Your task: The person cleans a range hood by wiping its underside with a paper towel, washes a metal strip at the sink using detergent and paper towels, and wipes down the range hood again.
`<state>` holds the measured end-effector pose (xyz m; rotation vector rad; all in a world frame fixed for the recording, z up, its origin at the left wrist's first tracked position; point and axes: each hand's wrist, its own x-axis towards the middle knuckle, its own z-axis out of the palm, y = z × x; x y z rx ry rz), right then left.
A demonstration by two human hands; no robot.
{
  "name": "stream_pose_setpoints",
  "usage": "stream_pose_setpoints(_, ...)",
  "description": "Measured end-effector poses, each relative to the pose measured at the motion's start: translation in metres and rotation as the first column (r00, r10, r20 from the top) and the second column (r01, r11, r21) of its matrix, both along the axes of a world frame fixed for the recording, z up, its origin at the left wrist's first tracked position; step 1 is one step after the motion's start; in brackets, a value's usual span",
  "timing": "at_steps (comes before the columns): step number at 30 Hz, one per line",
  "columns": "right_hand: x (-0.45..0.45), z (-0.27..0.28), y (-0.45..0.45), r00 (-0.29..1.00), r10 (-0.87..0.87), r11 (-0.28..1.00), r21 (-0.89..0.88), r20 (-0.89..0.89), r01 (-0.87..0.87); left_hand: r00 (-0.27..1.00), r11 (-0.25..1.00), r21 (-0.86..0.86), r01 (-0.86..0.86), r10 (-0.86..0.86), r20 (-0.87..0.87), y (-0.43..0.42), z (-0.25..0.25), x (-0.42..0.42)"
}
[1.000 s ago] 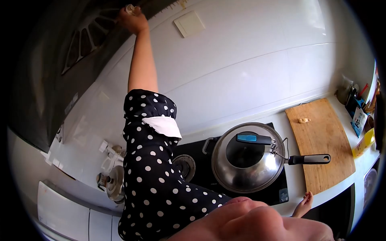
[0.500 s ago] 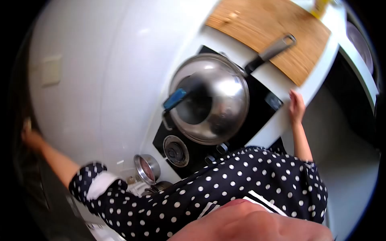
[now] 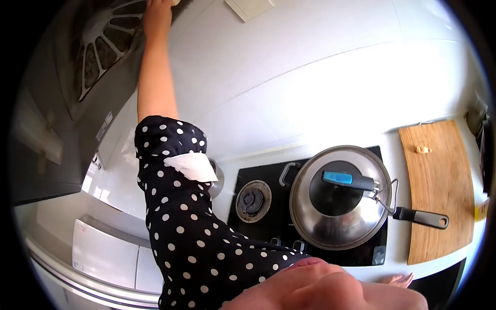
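My left hand (image 3: 157,18) is raised to the range hood (image 3: 106,44), its fingers closed round something small and pale, mostly cut off by the top edge. A white cuff (image 3: 192,166) shows on the dotted sleeve. At the counter's front edge, right of the stove, lies my right hand (image 3: 399,280), partly hidden, its visible fingers stretched out and holding nothing I can see. A pan covered by a steel lid (image 3: 341,227) with a dark centre stands on the black stove (image 3: 281,178).
A bare burner (image 3: 253,201) is left of the pan. The pan's handle (image 3: 421,217) reaches over a wooden board (image 3: 442,181), which bears a small pale piece (image 3: 422,150). A metal pot (image 3: 217,178) shows behind my sleeve. A wall switch (image 3: 249,6) is above.
The view swung down towards the stove and back up. My left hand is again high by the hood, still closed. My right hand remains near the counter's edge, now more hidden.
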<state>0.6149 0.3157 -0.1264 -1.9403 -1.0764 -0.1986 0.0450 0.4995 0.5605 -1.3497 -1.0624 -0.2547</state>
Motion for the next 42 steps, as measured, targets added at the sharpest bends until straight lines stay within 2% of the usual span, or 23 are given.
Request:
stream_pose_setpoints(2,-0.009,0.016,-0.006,0.998,-0.028,0.997,-0.071,0.051,0.032,0.954,0.984,0.1,-0.145,0.166,-0.251,-0.004,0.019,-0.058)
stream_pose_setpoints(5,-0.009,0.016,-0.01,0.981,-0.025,0.982,-0.18,0.192,0.06,0.944,0.996,0.075,-0.044,0.066,-0.324,0.004,0.007,-0.021)
stream_pose_setpoints(6,-0.002,0.0,-0.005,0.969,0.018,0.999,0.044,0.248,-0.03,0.93,0.998,0.062,-0.014,0.036,-0.365,0.011,0.003,0.001)
stream_pose_setpoints(8,0.011,-0.035,0.012,0.926,0.055,0.863,0.448,0.373,-0.232,0.895,0.877,-0.224,0.425,-0.444,-0.04,0.027,0.01,0.026)
stream_pose_setpoints(9,0.01,-0.03,0.017,0.916,0.028,0.843,0.483,0.4,-0.237,0.948,0.971,-0.139,0.192,-0.221,-0.231,0.027,0.02,0.025)
stream_pose_setpoints(10,0.008,-0.023,0.011,0.944,0.045,0.953,0.268,0.327,-0.139,0.921,0.999,-0.007,-0.035,0.029,-0.389,0.026,0.025,0.025)
stream_pose_setpoints(11,-0.001,0.003,0.0,0.967,0.042,0.998,0.027,0.251,-0.05,0.997,0.994,-0.107,0.013,-0.004,0.082,0.022,0.02,0.023)
stream_pose_setpoints(12,-0.005,0.016,-0.007,0.984,0.018,0.974,-0.225,0.177,0.022,0.955,0.995,-0.077,0.06,-0.035,0.293,0.014,0.01,0.03)
stream_pose_setpoints(14,0.004,-0.012,0.009,0.962,0.056,0.954,0.27,0.266,-0.13,0.745,0.991,0.006,0.135,-0.106,0.659,0.003,-0.007,0.045)
stream_pose_setpoints(16,0.003,-0.001,0.011,0.965,0.065,0.958,0.255,0.253,-0.132,0.887,0.986,-0.043,0.164,-0.128,0.444,0.007,-0.007,0.042)
stream_pose_setpoints(18,-0.013,0.041,-0.005,0.992,0.03,0.962,-0.273,0.125,0.005,0.957,0.994,-0.075,0.074,-0.049,0.287,0.013,0.005,0.034)
stream_pose_setpoints(20,-0.019,0.05,-0.002,0.993,0.008,0.957,-0.29,0.116,0.026,0.966,0.989,-0.073,-0.13,0.143,0.214,0.016,0.025,0.025)
stream_pose_setpoints(21,-0.018,0.052,-0.002,0.994,-0.006,0.954,-0.299,0.112,0.039,0.935,0.996,-0.056,0.073,-0.049,0.35,0.007,0.016,0.031)
stream_pose_setpoints(24,-0.017,0.049,-0.002,0.996,0.013,0.966,-0.26,0.089,0.01,0.955,0.969,0.182,-0.165,0.203,-0.218,0.0,0.043,-0.061)
stream_pose_setpoints(27,-0.003,0.002,0.015,0.962,0.083,0.868,0.456,0.259,-0.197,0.936,0.968,0.184,-0.172,0.219,-0.275,-0.017,0.026,-0.045)
stream_pose_setpoints(29,-0.018,0.044,0.004,0.992,0.04,0.999,-0.017,0.116,-0.039,0.941,0.986,0.141,-0.087,0.128,-0.313,-0.016,0.025,-0.034)
stream_pose_setpoints(30,-0.023,0.06,0.0,0.998,0.0,0.963,-0.268,0.06,0.016,0.943,0.993,0.106,-0.046,0.079,-0.323,-0.007,0.018,-0.01)
stream_pose_setpoints(31,-0.021,0.054,-0.001,0.997,0.009,0.965,-0.261,0.08,0.012,0.999,1.0,0.009,0.021,-0.021,0.043,-0.005,0.005,0.035)
stream_pose_setpoints(34,-0.023,0.049,0.0,0.996,0.022,0.963,-0.268,0.086,0.002,0.951,0.984,0.037,-0.177,0.18,-0.251,0.003,0.026,0.022)
stream_pose_setpoints(36,-0.017,0.047,-0.003,0.996,0.021,0.96,-0.281,0.089,0.005,0.995,1.0,-0.012,-0.004,0.005,0.103,-0.012,0.016,-0.003)
stream_pose_setpoints(38,-0.018,0.045,-0.003,0.996,0.016,0.959,-0.283,0.082,0.008,0.886,0.984,0.009,0.18,-0.166,0.433,-0.027,0.007,-0.034)
stream_pose_setpoints(41,-0.018,0.047,-0.002,0.996,0.029,0.963,-0.271,0.087,-0.004,0.983,0.957,0.282,-0.072,0.02,0.183,-0.042,-0.005,-0.058)
stream_pose_setpoints(42,-0.019,0.047,-0.001,0.996,0.03,0.962,-0.274,0.087,-0.005,0.964,0.928,0.365,-0.073,-0.028,0.264,-0.04,-0.007,-0.059)
